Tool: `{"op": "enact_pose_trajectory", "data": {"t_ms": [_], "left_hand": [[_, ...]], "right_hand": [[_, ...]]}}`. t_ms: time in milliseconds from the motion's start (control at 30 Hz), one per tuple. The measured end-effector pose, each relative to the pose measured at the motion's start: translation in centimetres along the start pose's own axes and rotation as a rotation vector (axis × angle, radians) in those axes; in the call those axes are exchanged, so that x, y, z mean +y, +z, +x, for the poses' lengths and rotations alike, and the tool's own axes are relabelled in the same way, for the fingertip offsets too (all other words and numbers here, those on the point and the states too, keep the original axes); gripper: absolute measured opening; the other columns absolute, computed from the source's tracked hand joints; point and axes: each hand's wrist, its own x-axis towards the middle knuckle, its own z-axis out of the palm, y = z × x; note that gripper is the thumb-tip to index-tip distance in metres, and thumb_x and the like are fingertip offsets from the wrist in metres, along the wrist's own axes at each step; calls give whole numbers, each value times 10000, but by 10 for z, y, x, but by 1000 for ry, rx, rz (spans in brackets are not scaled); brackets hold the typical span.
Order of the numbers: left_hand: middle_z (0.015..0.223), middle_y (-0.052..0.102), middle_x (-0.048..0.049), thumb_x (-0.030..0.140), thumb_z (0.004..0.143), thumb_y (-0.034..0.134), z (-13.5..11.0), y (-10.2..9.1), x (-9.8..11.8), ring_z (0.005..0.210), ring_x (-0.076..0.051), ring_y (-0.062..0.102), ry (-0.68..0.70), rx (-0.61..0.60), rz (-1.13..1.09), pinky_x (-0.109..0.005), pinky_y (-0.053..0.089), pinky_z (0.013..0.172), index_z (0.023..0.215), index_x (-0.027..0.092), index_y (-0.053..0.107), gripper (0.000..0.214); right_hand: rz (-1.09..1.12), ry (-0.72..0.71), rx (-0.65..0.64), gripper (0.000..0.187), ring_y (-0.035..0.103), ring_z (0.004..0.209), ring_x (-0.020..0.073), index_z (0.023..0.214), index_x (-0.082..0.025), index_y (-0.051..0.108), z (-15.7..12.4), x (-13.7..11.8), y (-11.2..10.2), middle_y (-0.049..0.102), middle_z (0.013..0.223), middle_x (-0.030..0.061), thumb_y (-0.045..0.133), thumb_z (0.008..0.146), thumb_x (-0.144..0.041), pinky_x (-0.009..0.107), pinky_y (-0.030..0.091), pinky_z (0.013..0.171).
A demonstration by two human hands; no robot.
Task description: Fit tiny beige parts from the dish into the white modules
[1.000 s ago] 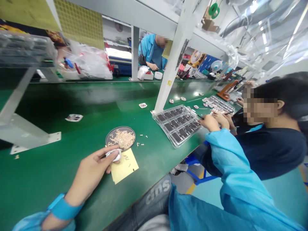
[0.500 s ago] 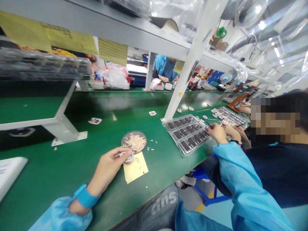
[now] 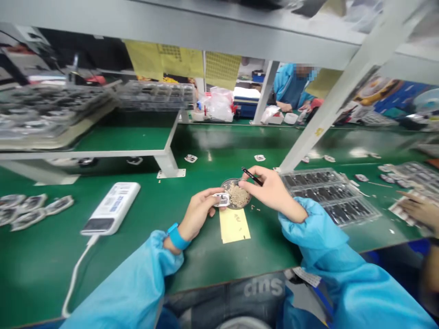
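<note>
My left hand (image 3: pixel 198 214) pinches a small white-framed part (image 3: pixel 222 199) with a dark centre, at the near left edge of a round dark dish (image 3: pixel 223 183). The dish holds many tiny beige pieces (image 3: pixel 240 196). Over the dish's right side is my right hand (image 3: pixel 265 187), closed around slim black tweezers (image 3: pixel 252 176) whose rear end points up and left; their tips are hidden by the fingers. A yellow sticky-note pad (image 3: pixel 235 226) lies just in front of the dish, with a few small bits on it.
A clear tray of dark parts (image 3: pixel 329 196) lies at right, near a co-worker's hand (image 3: pixel 416 208). A white cabled device (image 3: pixel 111 208) and several white-framed parts (image 3: pixel 30 210) sit at left. A shelf post (image 3: pixel 318 132) and a low rack leg (image 3: pixel 168 160) stand behind.
The view has swung left. My right hand has come from beside the clear tray to the dish, still holding the tweezers. My left hand keeps the white-framed part near the dish.
</note>
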Motion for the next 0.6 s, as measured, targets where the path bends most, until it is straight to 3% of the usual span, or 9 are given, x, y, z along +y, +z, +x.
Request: {"op": "enact_pose_trajectory", "data": {"t_ms": [167,333,400,600], "left_hand": [[868,742,-83,225,731,762,2,0,-5,716,-143,652,21,8,-10,-198,404,514,1170,92,689,465],[1138,739,-136,160,700,789,2,2,-11,998,-213,703,54,-56,-53,-264,545,763,1246,113,651,566],[1206,716,-146,147,699,787,1,3,-13,1053,-227,692,90,-63,0,-266,546,778,1282,121,633,603],[1231,687,-135,175,752,757,-4,5,-15,789,-139,643,172,-48,220,-238,492,631,1352,150,607,619]], "right_hand": [[248,79,-127,233,593,685,130,834,-173,678,-2,21,24,676,781,7,781,785,-376,259,472,654],[352,284,-226,262,475,537,90,796,-161,708,-16,37,27,635,658,-7,794,781,-408,236,380,540],[365,337,-279,285,406,485,75,790,-155,736,-20,37,29,604,597,-13,782,797,-437,233,321,495],[358,367,-250,329,353,453,56,773,-157,752,-24,43,37,690,687,25,767,811,-484,233,244,443]]}}
